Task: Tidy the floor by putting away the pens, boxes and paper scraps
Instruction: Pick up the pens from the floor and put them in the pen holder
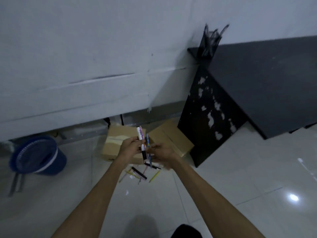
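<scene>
- Left hand [131, 146] is closed around a bunch of pens [142, 143], held upright above the pile on the floor; a white marker with a black end stands out in the bunch.
- Right hand [162, 152] sits just beside the left, fingers curled at the lower end of the same bunch; blur keeps me from telling whether it grips a pen of its own or only steadies the bunch.
- Loose pens [139, 174] lie scattered on the tiled floor [223, 194] directly below the hands, with a small paper scrap [127, 192] a little nearer the camera than the pile.
- Two cardboard boxes [120, 141] rest on the floor just behind the pile, against the wall.
- Judging by this, the pen-gathering step is under way and only partly done: boxes and scraps look untouched.
- Next move likely calls for squaring up the bunch in one hand and freeing the other to reach down for the loose pens.
- A dark pen holder [208, 43] stands on the black counter [274, 79], up and right of the pile; a blue bin [38, 156] stands left of it.
- Holder contents are smeared by motion, the hands cover part of the boxes, and the exact pen count cannot be made out.
</scene>
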